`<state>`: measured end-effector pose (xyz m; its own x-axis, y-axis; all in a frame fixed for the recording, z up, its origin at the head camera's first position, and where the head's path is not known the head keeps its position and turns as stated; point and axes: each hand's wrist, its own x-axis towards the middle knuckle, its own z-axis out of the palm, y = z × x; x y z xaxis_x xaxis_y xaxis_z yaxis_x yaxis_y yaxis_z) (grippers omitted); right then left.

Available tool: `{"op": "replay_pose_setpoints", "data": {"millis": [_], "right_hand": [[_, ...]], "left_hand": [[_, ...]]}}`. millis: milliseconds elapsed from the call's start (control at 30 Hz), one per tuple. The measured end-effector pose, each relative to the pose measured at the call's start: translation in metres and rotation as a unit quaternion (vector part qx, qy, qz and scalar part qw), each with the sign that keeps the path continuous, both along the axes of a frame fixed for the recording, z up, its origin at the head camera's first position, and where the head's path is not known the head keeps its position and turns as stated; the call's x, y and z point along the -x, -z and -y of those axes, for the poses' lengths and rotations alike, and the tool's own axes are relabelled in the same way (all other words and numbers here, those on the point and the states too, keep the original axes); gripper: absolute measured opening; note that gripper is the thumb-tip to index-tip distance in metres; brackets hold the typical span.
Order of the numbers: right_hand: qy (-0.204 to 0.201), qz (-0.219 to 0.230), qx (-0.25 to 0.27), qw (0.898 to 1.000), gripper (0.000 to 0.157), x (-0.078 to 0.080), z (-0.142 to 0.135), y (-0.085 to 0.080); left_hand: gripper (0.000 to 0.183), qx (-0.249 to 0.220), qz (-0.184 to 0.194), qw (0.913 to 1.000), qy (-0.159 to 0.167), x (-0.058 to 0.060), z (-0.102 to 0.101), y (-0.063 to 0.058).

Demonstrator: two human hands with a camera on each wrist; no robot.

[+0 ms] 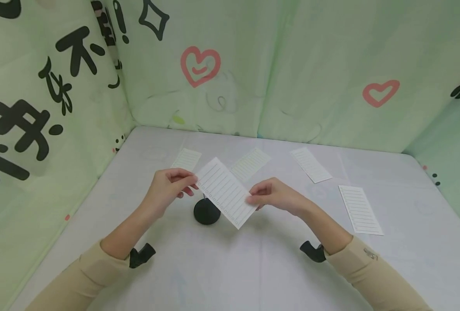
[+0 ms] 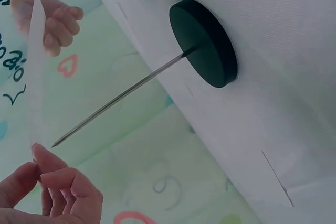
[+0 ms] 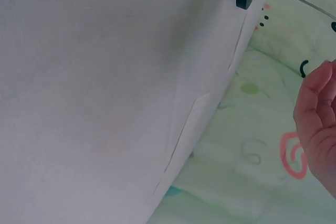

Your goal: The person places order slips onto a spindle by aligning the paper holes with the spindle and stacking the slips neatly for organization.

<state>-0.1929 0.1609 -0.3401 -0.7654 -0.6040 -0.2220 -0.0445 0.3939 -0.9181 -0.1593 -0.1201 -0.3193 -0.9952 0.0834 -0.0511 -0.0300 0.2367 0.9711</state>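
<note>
Between both hands is a white lined slip of paper [image 1: 226,192] with small checkboxes along one edge, held tilted above the table. My left hand [image 1: 173,185] pinches its upper left corner between thumb and fingers. The right hand [image 1: 274,196] pinches the opposite edge, lower right. Under the slip stands a paper spike [image 1: 207,211] with a round black base, its rod mostly hidden in the head view. Seen from the left wrist, the spike's thin metal rod [image 2: 121,98] points up at the slip [image 2: 35,87], its sharp tip close to the left fingertips [image 2: 47,158].
Several similar lined slips lie on the white table: one at the back left [image 1: 187,159], one behind the held slip [image 1: 250,164], one at the back right [image 1: 311,165] and one farther right [image 1: 360,210]. A pale green printed curtain [image 1: 311,65] stands behind the table.
</note>
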Motion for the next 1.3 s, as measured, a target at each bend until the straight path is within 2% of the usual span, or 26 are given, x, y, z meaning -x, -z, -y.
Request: {"op": "replay_pose_setpoints", "data": {"millis": [167, 367, 667, 1133, 1300], "right_hand": [[0.012, 0.022, 0.017, 1.000, 0.026, 0.003, -0.003, 0.004], [0.025, 0.058, 0.024, 0.998, 0.025, 0.006, -0.005, 0.009], [0.027, 0.079, 0.033, 0.996, 0.022, 0.008, -0.004, 0.011], [0.021, 0.080, 0.030, 0.996, 0.023, 0.009, -0.003, 0.016], [0.022, 0.078, 0.020, 0.996, 0.022, 0.011, -0.001, 0.023]], "left_hand": [[0.026, 0.000, 0.050, 0.9987, 0.013, 0.005, 0.001, 0.000], [0.026, -0.017, 0.079, 0.9964, 0.024, 0.008, -0.001, 0.002], [0.026, -0.016, 0.085, 0.9960, 0.022, 0.011, -0.001, 0.009], [0.025, -0.056, 0.092, 0.9937, 0.031, 0.014, -0.001, 0.015], [0.024, -0.065, 0.100, 0.9924, 0.029, 0.015, 0.000, 0.021]]}}
